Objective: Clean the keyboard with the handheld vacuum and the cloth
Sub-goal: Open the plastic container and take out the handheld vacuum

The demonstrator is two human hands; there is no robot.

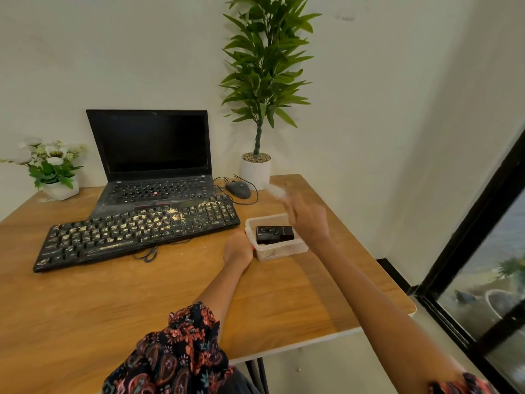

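The left hand (238,249) rests on the counter (284,294) against the near left side of a clear plastic box (277,245), its fingers curled at the box wall; whether it truly grips the box I cannot tell. The right hand (308,220) hangs raised above the box's far edge, blurred, with something pale and translucent (276,191) at its fingertips, too smeared to name; it looks pinched, though I can't be sure.

Inside the box lies a small black device (274,234), possibly the handheld vacuum. Just left of the box sits the black keyboard (136,233), set at a slant and strewn with yellowish crumbs, thickest across its middle and right keys. Its cable (147,253) loops on the counter in front. Behind it stands an open laptop (153,160) with a dark screen, and a grey mouse (238,189) lies beside that.

A tall green plant in a white pot (255,172) stands at the back by the wall, and a small white-flowered pot (52,169) sits far left. The counter is wood-grained; a dark-framed window (483,265) runs along the right.
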